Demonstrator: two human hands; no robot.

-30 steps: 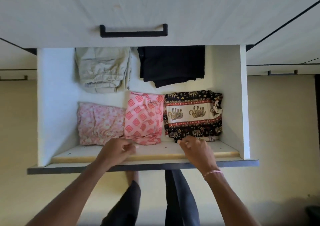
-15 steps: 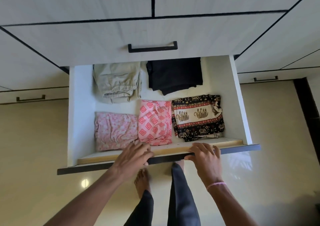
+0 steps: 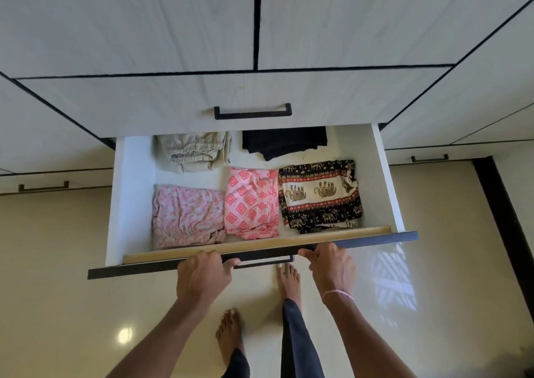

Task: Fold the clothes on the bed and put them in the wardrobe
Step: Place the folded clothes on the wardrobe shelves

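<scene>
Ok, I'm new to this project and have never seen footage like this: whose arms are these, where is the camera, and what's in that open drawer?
There is no machine here. The arms belong to a person doing the task with bare hands. Every picture comes from one wide-angle camera worn on their head and looking down, which is why you also see their bare feet on the floor.

The left hand and the right hand, which has a thin bracelet at the wrist, both grip the dark front edge of the open wardrobe drawer.

Five folded clothes lie inside. At the back are a khaki piece and a black piece. At the front are a pale pink floral piece, a pink diamond-patterned piece and an elephant-print piece. Neither hand holds any clothing.
</scene>
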